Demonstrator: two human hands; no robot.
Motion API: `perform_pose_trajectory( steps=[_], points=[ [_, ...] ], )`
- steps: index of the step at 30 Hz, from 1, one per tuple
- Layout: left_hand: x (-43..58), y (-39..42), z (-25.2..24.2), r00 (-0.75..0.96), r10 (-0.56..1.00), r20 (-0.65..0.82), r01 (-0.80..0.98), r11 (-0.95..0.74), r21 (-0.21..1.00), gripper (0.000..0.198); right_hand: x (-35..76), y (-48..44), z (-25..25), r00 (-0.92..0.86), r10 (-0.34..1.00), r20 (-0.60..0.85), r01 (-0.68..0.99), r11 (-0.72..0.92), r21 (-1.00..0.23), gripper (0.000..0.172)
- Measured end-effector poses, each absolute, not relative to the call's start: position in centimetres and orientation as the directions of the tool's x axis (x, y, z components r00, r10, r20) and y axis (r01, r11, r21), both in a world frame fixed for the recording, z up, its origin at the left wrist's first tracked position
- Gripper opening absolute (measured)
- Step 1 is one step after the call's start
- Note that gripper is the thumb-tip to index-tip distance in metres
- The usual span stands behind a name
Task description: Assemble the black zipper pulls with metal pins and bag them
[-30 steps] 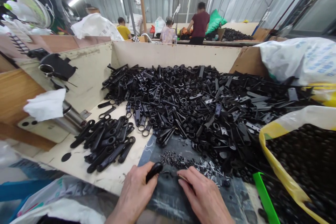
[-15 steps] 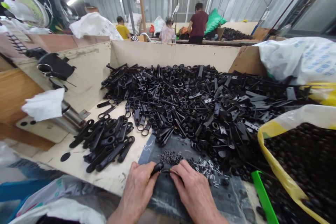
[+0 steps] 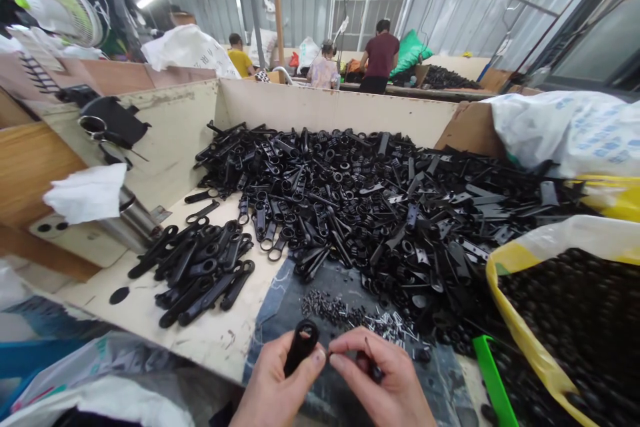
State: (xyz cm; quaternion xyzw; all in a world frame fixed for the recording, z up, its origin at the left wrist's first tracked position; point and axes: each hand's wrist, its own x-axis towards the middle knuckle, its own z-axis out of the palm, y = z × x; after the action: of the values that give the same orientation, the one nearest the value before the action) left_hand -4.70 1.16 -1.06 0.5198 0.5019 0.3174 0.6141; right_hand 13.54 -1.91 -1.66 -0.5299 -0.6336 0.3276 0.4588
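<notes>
My left hand (image 3: 281,380) is closed around a black plastic handle with a ring end (image 3: 302,345), which stands up from the fist with the ring on top. Just to its right, my right hand (image 3: 380,373) pinches a tiny dark piece between thumb and forefinger, too small to name. A small black part (image 3: 373,368) is tucked against that palm under the curled fingers. Beyond both hands, small dark screws (image 3: 325,307) and silver pins (image 3: 395,325) lie scattered on a dark mat (image 3: 275,310). To the left is a small pile of similar black handles (image 3: 210,273).
A large heap of black plastic parts (image 3: 340,193) fills the tray's back. On the right are a yellow-edged sack of black pieces (image 3: 575,320) and a green strip (image 3: 495,380). A metal cylinder (image 3: 133,217) stands left. Several people are at the far bench.
My hands have come slightly closer to me. The handle, earlier low between the hands, is now upright in the left. The right fingers have pulled back and pinch a tiny piece.
</notes>
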Motion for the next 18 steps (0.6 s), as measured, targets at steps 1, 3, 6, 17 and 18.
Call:
perform_pose_trajectory(
  steps=[1,3,6,17,18],
  points=[
    [-4.8,1.1,-1.3,0.302,0.911,-0.28,0.144,0.247,0.958,0.044,13.5,-2.0,-1.6,-0.022,0.971,0.237,0.364,0.228,-0.903,0.008],
    [-5.0,1.0,-1.7,0.321,0.906,-0.275,0.168,0.231,0.958,0.04,13.5,-2.1,-1.4,-0.035,0.967,0.252,0.346,0.249,-0.905,0.009],
    [-5.2,0.9,-1.9,0.345,0.897,-0.277,0.202,0.218,0.955,0.035,13.5,-2.3,-1.2,-0.072,0.955,0.288,0.303,0.296,-0.906,0.011],
    [-5.1,0.5,-1.6,0.395,0.861,-0.321,0.212,0.254,0.944,0.034,13.9,-3.4,-2.4,-0.063,0.993,0.1,0.102,0.106,-0.989,0.014],
    [-5.0,0.5,-1.5,0.395,0.862,-0.318,0.21,0.252,0.945,0.034,13.9,-3.4,-2.5,-0.057,0.995,0.084,0.082,0.089,-0.993,0.015]
  ],
)
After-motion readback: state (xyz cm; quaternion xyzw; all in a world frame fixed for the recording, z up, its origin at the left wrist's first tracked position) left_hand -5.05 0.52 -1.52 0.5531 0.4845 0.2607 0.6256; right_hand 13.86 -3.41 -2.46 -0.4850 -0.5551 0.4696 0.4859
